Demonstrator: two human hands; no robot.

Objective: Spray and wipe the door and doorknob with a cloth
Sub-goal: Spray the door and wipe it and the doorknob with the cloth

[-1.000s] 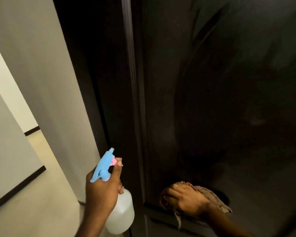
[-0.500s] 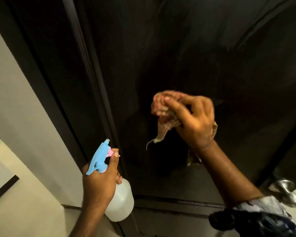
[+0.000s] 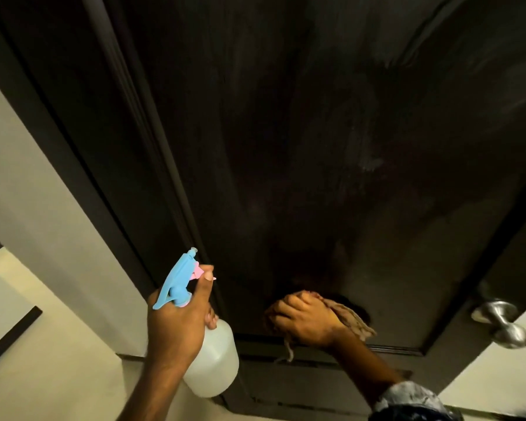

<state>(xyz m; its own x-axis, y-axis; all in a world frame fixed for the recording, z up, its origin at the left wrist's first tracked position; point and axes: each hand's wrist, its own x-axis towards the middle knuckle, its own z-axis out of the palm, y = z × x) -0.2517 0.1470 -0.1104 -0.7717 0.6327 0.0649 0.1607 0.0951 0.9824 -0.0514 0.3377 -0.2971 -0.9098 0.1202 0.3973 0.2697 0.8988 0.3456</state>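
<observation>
A dark brown door (image 3: 316, 147) fills most of the view, with pale wipe streaks on its upper right. My right hand (image 3: 307, 319) grips a crumpled brownish cloth (image 3: 354, 322) and presses it against the door's lower panel, just above a horizontal groove. My left hand (image 3: 176, 323) holds a white spray bottle (image 3: 213, 366) with a blue head and pink trigger, thumb up by the trigger, nozzle pointing up along the door's left edge. A silver doorknob (image 3: 503, 322) sticks out at the door's right edge, apart from both hands.
The dark door frame (image 3: 58, 147) runs diagonally on the left, beside a pale wall (image 3: 28, 192). A beige floor (image 3: 43, 375) with a dark skirting strip (image 3: 9, 338) lies at lower left. A patterned sleeve (image 3: 413, 402) covers my right forearm.
My right hand has swept the cloth down the door from mid-panel to just above the groove. The spray bottle stays in my left hand in about the same place.
</observation>
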